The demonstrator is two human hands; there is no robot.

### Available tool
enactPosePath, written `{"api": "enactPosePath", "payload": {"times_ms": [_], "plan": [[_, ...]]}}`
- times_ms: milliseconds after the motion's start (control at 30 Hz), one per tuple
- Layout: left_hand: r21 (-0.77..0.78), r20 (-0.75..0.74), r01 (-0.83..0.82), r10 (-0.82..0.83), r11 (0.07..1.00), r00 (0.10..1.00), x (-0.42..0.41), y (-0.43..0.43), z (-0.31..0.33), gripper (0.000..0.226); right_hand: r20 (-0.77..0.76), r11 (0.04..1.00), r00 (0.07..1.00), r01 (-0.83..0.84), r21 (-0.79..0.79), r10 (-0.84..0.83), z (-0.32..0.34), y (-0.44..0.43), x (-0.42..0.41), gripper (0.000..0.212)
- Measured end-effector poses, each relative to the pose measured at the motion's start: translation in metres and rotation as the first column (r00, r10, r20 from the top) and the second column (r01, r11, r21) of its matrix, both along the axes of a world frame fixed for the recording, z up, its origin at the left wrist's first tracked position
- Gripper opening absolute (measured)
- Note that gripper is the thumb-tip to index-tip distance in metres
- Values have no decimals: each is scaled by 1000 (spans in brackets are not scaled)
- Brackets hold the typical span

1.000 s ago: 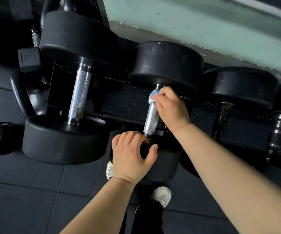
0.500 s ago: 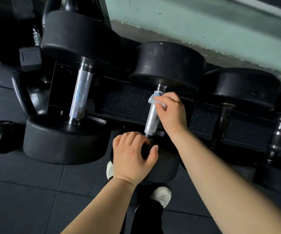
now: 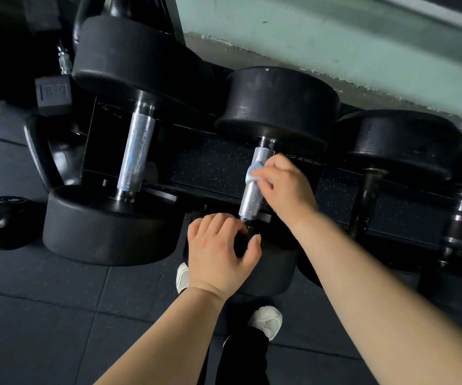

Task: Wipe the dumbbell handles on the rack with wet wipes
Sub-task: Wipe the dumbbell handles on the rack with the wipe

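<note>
My right hand (image 3: 286, 187) sits at the middle of the frame, fingers pinched together on a small pale blue wipe (image 3: 253, 173) and pressing it against the upper half of a knurled metal handle (image 3: 252, 197). That handle belongs to the middle dumbbell (image 3: 277, 107), whose far black head lies above my hand and whose near head is just below it, on the dark rack (image 3: 210, 168). My left hand (image 3: 220, 252) rests on top of that near head, fingers curled over its edge and thumb spread out to the right, gripping nothing else. To the left lies a bigger dumbbell (image 3: 113, 223) with its bright handle bare. At the right edge of the frame stand two more dumbbells with darker handles (image 3: 368, 195). Below my arms, near the bottom centre, my white shoes (image 3: 267, 319) stand on the dark floor tiles (image 3: 43, 315).
</note>
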State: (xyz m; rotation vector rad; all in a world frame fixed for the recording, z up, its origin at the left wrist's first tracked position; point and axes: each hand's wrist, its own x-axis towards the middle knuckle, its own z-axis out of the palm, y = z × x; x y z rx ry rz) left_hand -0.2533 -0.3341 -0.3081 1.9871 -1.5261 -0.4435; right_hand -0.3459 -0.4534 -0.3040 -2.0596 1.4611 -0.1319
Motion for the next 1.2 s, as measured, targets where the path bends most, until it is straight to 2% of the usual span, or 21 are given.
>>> {"api": "enactPosePath", "payload": {"times_ms": [100, 133, 167, 233, 300, 367, 400, 500, 567, 667, 733, 800, 900, 1000, 1067, 1133, 1200], "plan": [[5, 2, 7, -7, 1000, 1000, 1, 0, 2, 26, 48, 934, 999, -31, 356, 15, 3, 24, -7, 15], [16, -9, 11, -10, 1000, 1000, 1, -1, 4, 26, 60, 917, 998, -48, 397, 27, 5, 27, -10, 19], [34, -29, 19, -18, 999, 999, 2, -1, 4, 25, 58, 919, 998, -48, 392, 28, 8, 27, -13, 23], [81, -100, 45, -37, 996, 994, 3, -2, 10, 26, 71, 912, 991, 74, 403, -112, 18, 23, -17, 26], [123, -212, 53, -26, 991, 977, 5, -4, 16, 40, 136, 890, 962, 157, 429, -236, 28, 24, -17, 22], [155, -326, 75, -21, 985, 945, 11, -11, 21, 53, 211, 874, 933, 171, 455, -292, 38, 30, -12, 27], [152, -336, 96, -40, 984, 941, 15, -15, 24, 52, 241, 875, 925, 160, 456, -295, 40, 35, -9, 29], [130, -258, 135, -98, 982, 961, 26, -27, 26, 28, 310, 865, 881, 188, 465, -357, 42, 44, -1, 28], [198, -275, 55, 1, 979, 961, 34, -34, 30, 15, 323, 866, 856, 244, 436, -404, 37, 47, -1, 21], [339, -298, -118, 225, 933, 927, 43, -47, 27, 15, 199, 880, 864, 419, 223, -462, 24, 60, -6, 26], [397, -302, -148, 282, 906, 911, 44, -61, 20, 17, 158, 819, 804, 565, 99, -573, 15, 73, -3, 30], [459, -338, -162, 340, 874, 878, 41, -79, 7, 17, 219, 752, 734, 659, 0, -643, 10, 79, 2, 45], [531, -433, -156, 426, 833, 794, 34, -104, -10, 8, 243, 727, 710, 686, -24, -661, 7, 79, 3, 44], [542, -479, -145, 446, 828, 756, 34, -123, -20, 26, 253, 749, 734, 661, -50, -630, 4, 79, 1, 59], [531, -515, -162, 469, 832, 718, 34, -134, -22, 27, 256, 750, 736, 659, -56, -627, 2, 79, 1, 60], [503, -628, -139, 471, 853, 619, 30, -139, -21, 19, 255, 752, 736, 658, -50, -627, 2, 80, 1, 56], [492, -723, -46, 438, 869, 535, 26, -138, -17, 16, 266, 753, 740, 654, -74, -617, 1, 79, 2, 48]]}}
